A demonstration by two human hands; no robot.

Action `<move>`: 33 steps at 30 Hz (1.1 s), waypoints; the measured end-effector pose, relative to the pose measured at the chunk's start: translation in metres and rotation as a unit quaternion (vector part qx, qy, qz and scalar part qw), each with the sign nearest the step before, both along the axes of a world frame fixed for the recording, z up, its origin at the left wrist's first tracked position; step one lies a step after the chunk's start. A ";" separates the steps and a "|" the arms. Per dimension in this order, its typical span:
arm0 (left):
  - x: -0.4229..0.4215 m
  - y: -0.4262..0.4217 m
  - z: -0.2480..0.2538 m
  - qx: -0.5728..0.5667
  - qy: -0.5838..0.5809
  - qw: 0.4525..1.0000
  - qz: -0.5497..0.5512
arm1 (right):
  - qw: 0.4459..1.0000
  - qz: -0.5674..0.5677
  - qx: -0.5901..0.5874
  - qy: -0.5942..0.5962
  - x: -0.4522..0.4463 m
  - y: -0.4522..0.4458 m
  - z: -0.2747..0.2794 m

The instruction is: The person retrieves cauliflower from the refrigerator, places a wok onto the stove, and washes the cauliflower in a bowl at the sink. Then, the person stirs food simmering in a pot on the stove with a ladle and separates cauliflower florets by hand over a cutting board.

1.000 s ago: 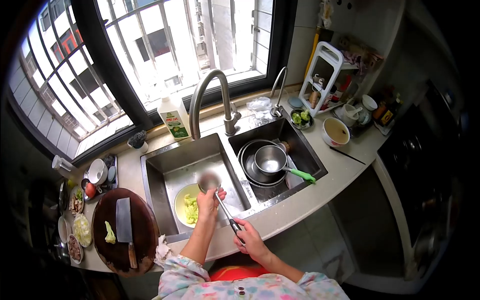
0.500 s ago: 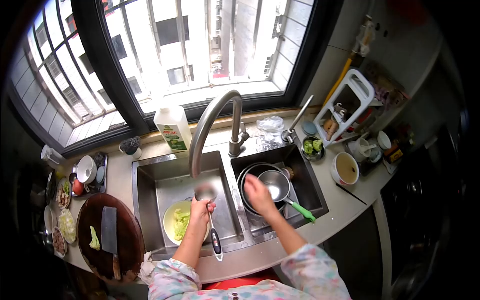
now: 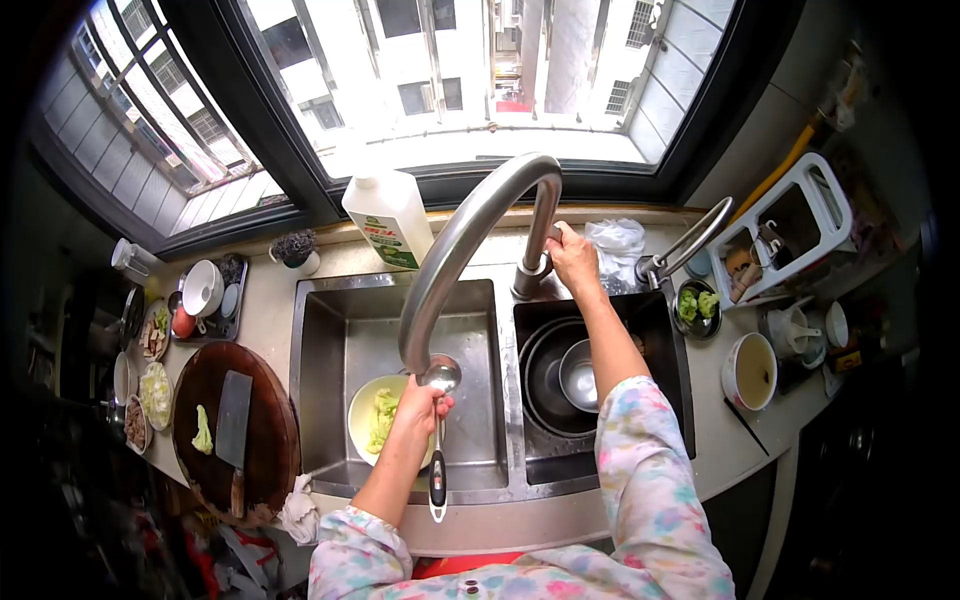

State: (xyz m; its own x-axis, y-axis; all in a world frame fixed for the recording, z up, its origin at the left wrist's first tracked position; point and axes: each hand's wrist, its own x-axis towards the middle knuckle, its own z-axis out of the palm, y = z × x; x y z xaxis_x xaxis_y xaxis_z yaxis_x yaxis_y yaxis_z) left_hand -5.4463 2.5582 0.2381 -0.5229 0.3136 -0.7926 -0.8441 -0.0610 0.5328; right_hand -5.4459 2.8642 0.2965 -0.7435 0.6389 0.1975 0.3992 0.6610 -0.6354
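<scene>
My left hand point(image 3: 420, 405) is closed around the neck of a metal ladle point(image 3: 438, 470), whose round bowl sits under the spout of the curved faucet point(image 3: 480, 205). The ladle's black-and-white handle points down towards the front edge of the sink. Just beneath this hand, a pale yellow bowl point(image 3: 358, 425) with green lettuce leaves point(image 3: 382, 415) stands in the left basin point(image 3: 470, 330). My right hand point(image 3: 573, 260) reaches behind the right basin and grips the lever at the side of the faucet base; the fingers mostly cover the lever.
Dark pans point(image 3: 545, 390) and a small metal pot point(image 3: 578, 375) fill the right basin. A cleaver point(image 3: 234, 415) lies on a round chopping board point(image 3: 190, 470) at left. Behind the sink stands a white bottle point(image 3: 390, 215). A white pot point(image 3: 735, 370) is on the right counter.
My right hand has moved from above the right basin up to the faucet lever. My left hand still holds the ladle beneath the spout. The view has shifted.
</scene>
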 end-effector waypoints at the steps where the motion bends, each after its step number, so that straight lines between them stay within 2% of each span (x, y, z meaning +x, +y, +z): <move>1: -0.002 0.002 -0.002 -0.006 -0.006 1.000 0.012 | 1.000 0.003 -0.011 0.002 0.001 0.003 0.001; 4: -0.005 0.006 -0.002 -0.014 -0.017 1.000 0.012 | 0.974 -0.024 -0.191 0.118 -0.004 0.029 -0.047; 5: -0.005 0.007 -0.004 -0.012 -0.020 1.000 0.015 | 0.961 -0.065 -0.238 0.124 -0.002 0.032 -0.058; 13: -0.006 0.003 -0.018 0.049 -0.064 0.997 0.020 | 0.968 -0.045 -0.221 0.111 -0.005 0.033 -0.060; 15: -0.005 0.001 -0.025 0.048 -0.079 0.996 0.015 | 0.981 -0.055 -0.140 0.125 -0.002 0.026 -0.056; 16: -0.007 -0.002 -0.040 0.044 -0.081 0.996 0.006 | 0.985 -0.060 -0.099 0.131 0.000 0.016 -0.045; 17: -0.009 -0.002 -0.058 0.040 -0.083 0.996 -0.003 | 0.989 -0.082 -0.122 0.034 0.007 0.008 -0.032; 18: -0.009 -0.003 -0.090 0.030 -0.059 0.998 0.015 | 0.989 -0.091 -0.056 0.102 0.019 -0.015 -0.023; 19: -0.007 -0.002 -0.129 0.021 -0.037 0.999 0.033 | 0.983 -0.090 -0.041 0.154 0.030 -0.035 -0.027; 20: -0.006 -0.002 -0.149 0.012 -0.014 0.998 0.052 | 0.984 -0.078 -0.058 0.152 0.049 -0.062 -0.020; 22: -0.009 0.003 -0.110 -0.002 -0.056 0.994 0.097 | 0.972 -0.013 -0.205 0.113 0.088 -0.130 -0.001; 23: -0.008 0.005 -0.097 -0.009 -0.054 0.993 0.102 | 0.976 0.055 -0.205 0.039 0.108 -0.158 -0.014; 24: -0.008 0.008 -0.084 -0.017 -0.053 0.993 0.107 | 0.943 0.117 -0.310 -0.034 0.127 -0.183 -0.037; 25: -0.006 0.011 -0.079 -0.023 -0.028 0.995 0.094 | 0.833 0.077 -0.546 -0.046 0.137 -0.206 -0.028; 26: -0.003 0.014 -0.075 -0.028 -0.001 0.996 0.082 | 0.665 0.031 -0.744 -0.052 0.144 -0.221 -0.016; 29: 0.005 0.021 -0.069 -0.033 0.007 0.995 0.096 | 0.598 0.023 -0.801 -0.024 0.151 -0.232 -0.029; 30: 0.007 0.021 -0.069 -0.038 0.007 0.994 0.098 | 0.600 0.029 -0.799 -0.019 0.150 -0.232 -0.033; 31: 0.015 0.008 -0.078 0.046 0.067 0.994 0.071 | 0.603 0.035 -0.797 -0.013 0.146 -0.229 -0.036; 33: 0.019 0.008 -0.098 0.072 -0.039 0.997 0.019 | 0.625 0.017 -0.780 -0.013 0.138 -0.228 -0.032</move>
State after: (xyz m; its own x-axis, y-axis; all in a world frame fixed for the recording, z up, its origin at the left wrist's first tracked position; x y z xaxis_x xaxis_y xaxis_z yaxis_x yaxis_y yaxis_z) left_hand -5.4271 2.5664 0.1405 -0.4762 0.4070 -0.7795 -0.8777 -0.1652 0.4499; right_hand -5.3080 2.6366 0.2643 -0.7524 0.0220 -0.6584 0.4254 -0.7468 -0.5112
